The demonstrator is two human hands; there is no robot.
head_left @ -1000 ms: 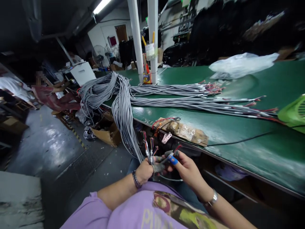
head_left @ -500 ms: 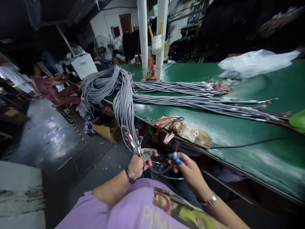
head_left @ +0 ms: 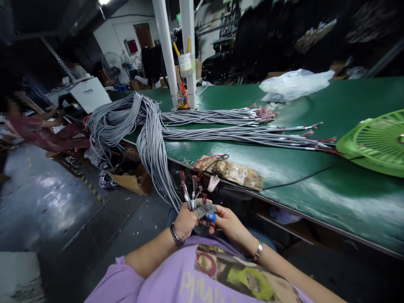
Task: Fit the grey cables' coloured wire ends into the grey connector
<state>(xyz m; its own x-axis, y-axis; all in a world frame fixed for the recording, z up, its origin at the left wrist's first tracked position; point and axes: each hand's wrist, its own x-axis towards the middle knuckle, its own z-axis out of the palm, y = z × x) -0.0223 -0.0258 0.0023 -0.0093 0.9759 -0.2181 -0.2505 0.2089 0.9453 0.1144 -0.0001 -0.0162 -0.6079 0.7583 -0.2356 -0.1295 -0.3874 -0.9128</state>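
My left hand (head_left: 185, 220) is wrapped around a few grey cables (head_left: 168, 191), just below their stripped ends. Thin coloured wires (head_left: 194, 183) fan upward out of that grip. My right hand (head_left: 224, 221) touches the left one, with its fingers pinched at a cable end whose short red wires (head_left: 205, 196) poke up between the two hands. Grey wrapping covers some fingers, and a blue cover sits on the right thumb. The cable itself is mostly hidden by the fingers. Behind my hands, a thick bundle of grey cables (head_left: 150, 143) hangs over the table edge.
The green table (head_left: 303, 185) carries long rows of grey cables (head_left: 217, 134), a wrapped board (head_left: 235, 172) at its edge, a green fan (head_left: 378, 141) and a plastic bag (head_left: 295, 85). A cardboard box (head_left: 128, 183) stands below. A person in red (head_left: 47, 130) sits at the left.
My right hand has moved left with the cable end and now meets my left hand. The view has turned right, bringing more of the green fan into sight.
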